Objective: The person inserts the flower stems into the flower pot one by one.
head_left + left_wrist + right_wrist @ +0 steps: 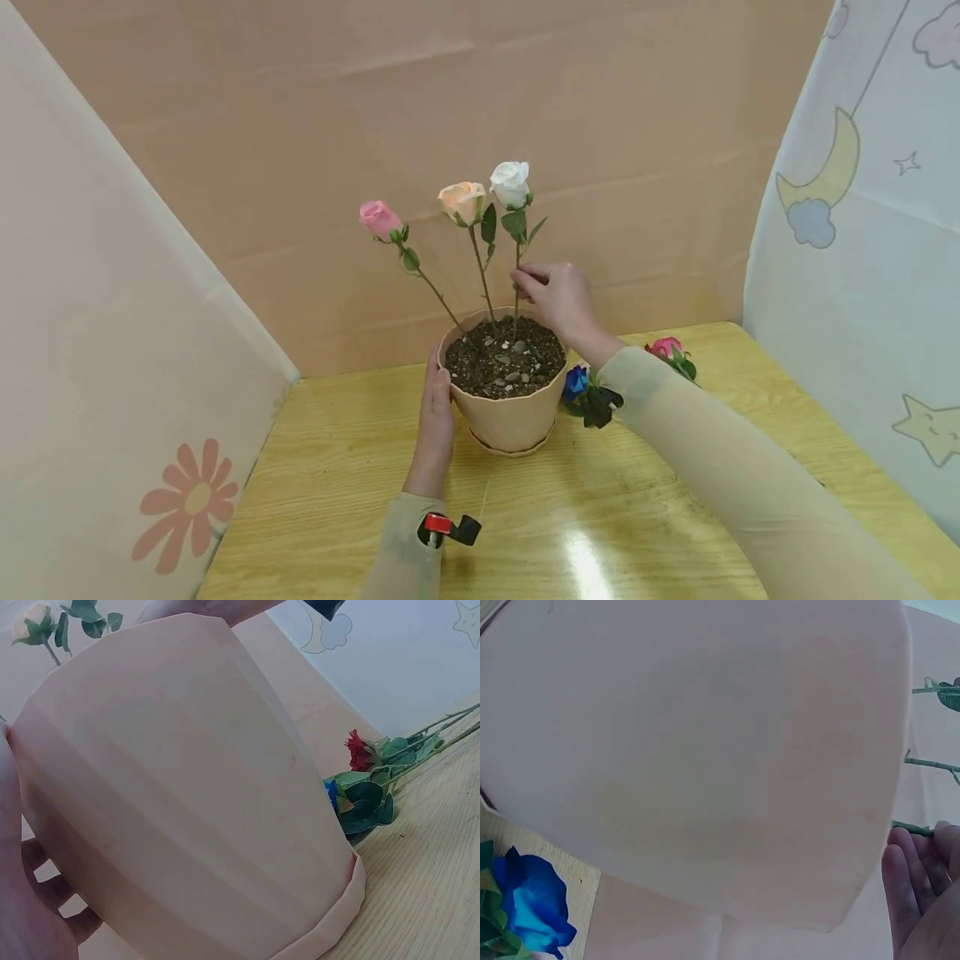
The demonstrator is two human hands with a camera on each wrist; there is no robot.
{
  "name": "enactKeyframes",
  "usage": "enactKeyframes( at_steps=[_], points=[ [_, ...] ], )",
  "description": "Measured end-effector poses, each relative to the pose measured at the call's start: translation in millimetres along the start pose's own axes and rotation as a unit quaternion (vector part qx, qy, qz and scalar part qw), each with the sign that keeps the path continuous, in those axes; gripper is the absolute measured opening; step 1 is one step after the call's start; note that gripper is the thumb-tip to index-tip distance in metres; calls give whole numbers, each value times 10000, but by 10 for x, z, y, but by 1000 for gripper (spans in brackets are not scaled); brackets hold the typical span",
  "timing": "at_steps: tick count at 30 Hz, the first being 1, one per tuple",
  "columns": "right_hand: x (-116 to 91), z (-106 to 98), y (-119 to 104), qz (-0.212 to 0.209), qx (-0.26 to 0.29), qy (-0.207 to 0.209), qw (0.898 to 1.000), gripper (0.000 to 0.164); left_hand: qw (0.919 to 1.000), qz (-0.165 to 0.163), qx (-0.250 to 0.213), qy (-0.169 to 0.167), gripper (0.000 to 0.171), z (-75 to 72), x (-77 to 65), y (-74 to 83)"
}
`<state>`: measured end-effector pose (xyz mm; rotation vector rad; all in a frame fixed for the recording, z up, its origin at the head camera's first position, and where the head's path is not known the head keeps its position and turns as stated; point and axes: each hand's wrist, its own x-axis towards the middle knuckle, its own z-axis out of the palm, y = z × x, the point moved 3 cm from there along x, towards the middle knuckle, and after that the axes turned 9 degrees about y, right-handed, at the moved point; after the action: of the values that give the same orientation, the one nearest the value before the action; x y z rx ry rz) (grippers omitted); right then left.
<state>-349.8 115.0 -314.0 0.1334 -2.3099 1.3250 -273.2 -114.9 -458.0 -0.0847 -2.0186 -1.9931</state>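
A beige flower pot [510, 417] filled with dark soil and small stones [502, 362] stands on a matching saucer. My left hand [437, 408] rests along the pot's left side, thumb near the rim; its fingers [56, 889] lie against the far side in the left wrist view. Thumb and fingertips of my right hand [558, 296] pinch the green stem of a white rose [511, 185], which rises upright from the soil. Beside it, a peach rose [462, 202] stands slightly tilted, and a pink rose [381, 220] leans left, both stems in the soil.
A blue rose [577, 381] lies on the wooden table [352, 467] just right of the pot. Beyond my right sleeve lies a red-pink flower [666, 347] with green leaves. Fabric walls enclose the back and both sides.
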Motion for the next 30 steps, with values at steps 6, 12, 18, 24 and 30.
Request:
enactKeyframes(
  at_steps=[6,12,18,24,30],
  points=[
    [-36,14,-27,-121,60,167,9998,27,10000,-20,12,-31,57,8,-18,-5],
    [-61,17,-30,-183,-31,154,9997,29,10000,-52,37,-9,57,12,-31,-18],
    [-69,-15,-38,-123,-175,100,9997,37,9999,-69,69,-25,57,17,-33,-10],
    [-70,-40,-35,-60,-281,87,9995,42,10000,-55,18,-39,57,19,-32,-8],
    [-69,-44,-50,-270,-282,-36,9992,30,9999,-104,37,-18,57,19,-20,-18]
  ],
)
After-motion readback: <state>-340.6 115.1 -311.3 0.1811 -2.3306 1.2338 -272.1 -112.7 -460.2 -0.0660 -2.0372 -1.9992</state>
